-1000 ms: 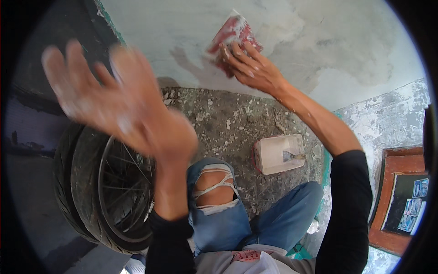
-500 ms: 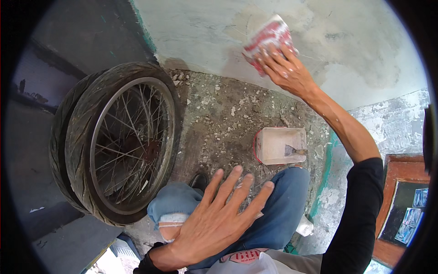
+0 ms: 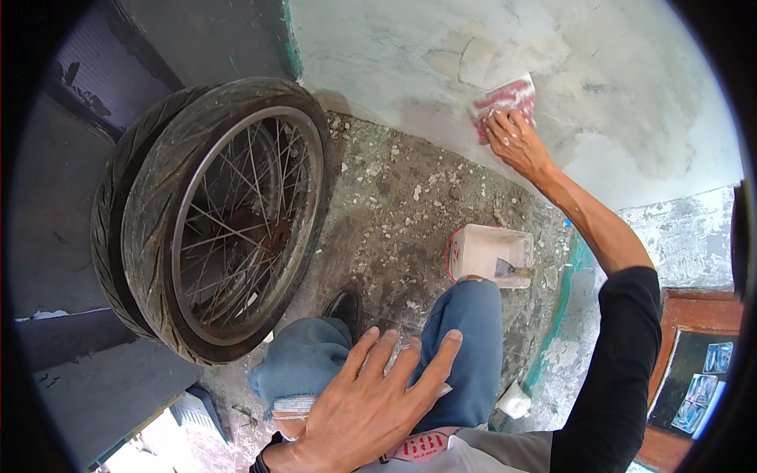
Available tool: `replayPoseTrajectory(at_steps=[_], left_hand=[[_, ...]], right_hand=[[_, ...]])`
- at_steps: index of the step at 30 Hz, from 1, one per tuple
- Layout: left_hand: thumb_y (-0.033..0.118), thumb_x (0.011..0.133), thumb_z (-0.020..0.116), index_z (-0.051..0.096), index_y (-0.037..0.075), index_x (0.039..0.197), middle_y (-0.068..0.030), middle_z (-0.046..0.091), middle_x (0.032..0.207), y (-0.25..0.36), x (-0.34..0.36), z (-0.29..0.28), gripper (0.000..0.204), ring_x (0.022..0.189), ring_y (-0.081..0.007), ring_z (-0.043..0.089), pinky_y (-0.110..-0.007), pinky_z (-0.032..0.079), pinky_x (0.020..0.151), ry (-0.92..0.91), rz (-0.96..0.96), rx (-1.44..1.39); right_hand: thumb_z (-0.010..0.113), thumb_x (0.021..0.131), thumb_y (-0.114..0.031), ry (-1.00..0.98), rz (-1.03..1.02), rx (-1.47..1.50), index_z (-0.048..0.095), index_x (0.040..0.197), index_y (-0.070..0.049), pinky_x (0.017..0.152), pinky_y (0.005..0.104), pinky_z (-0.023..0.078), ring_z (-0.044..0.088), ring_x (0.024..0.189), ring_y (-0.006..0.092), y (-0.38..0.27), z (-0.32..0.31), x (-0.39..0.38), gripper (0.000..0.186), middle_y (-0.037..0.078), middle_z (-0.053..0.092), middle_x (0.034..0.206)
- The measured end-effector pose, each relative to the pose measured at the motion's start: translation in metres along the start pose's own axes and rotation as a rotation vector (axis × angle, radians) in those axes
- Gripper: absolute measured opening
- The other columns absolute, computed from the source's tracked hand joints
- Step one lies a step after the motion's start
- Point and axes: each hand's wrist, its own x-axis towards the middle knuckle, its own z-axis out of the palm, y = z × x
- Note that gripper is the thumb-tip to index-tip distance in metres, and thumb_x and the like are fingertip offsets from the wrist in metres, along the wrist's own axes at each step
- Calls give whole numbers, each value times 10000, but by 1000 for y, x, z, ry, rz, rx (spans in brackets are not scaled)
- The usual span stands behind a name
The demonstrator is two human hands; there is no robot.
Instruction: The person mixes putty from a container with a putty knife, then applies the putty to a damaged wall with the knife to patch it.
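Observation:
My right hand (image 3: 516, 142) is closed on a red-and-white sheet (image 3: 509, 96), pressing it against the pale grey wall (image 3: 378, 59). White smears show on its fingers. The sheet's exact kind is unclear. Over my lap hovers my left hand (image 3: 371, 402), back upward, fingers stretched and spread. A small pale edge shows under its right side; what it is I cannot make out. Between my knees and the wall sits a whitish rectangular tub (image 3: 473, 252) with red on its outer side. Inside it leans a putty knife (image 3: 509, 268), its handle toward the right rim.
Two spoked wheels with tyres (image 3: 150, 260) stand together at the left. Rubble (image 3: 418, 189) litters the floor along the wall's foot. A white container (image 3: 515, 400) lies beside my right leg. Far right is a brown wooden frame (image 3: 670, 347) around a dark panel.
My right hand and the sheet are lower and further right in the picture, still at the wall. My left hand stays spread over my lap. The whole view has shifted a little.

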Motion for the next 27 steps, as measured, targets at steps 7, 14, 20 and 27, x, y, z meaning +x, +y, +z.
replayPoseTrajectory(at_steps=[7,14,20,27], left_hand=[[406,980,669,457,131,1534,-129,686,1155,1,16,5,654,1120,-327,647,-490,451,1094,-81,70,3],[405,1012,626,460,112,1527,-126,689,1121,-1,18,15,616,1108,-319,651,-472,449,1094,-87,141,-24],[409,1032,592,472,90,1514,-112,684,1085,-8,17,15,590,1086,-315,643,-452,449,1081,-127,182,-20],[390,1000,630,459,84,1522,-122,660,1066,-1,19,11,628,1070,-308,632,-434,456,1066,-126,114,-18]], right_hand=[[655,861,-166,468,505,141,674,1283,-61,871,353,509,603,1126,204,83,-62,46,435,58,655,1223],[684,787,-127,265,333,320,733,1138,-40,830,364,519,614,1111,235,-38,10,41,365,63,669,1139],[652,826,-99,459,525,299,673,1265,-36,821,385,518,640,1021,216,56,-80,16,444,78,662,1100],[656,890,-146,495,675,37,719,1087,-112,772,436,532,685,936,313,235,-119,78,210,137,702,1050]])
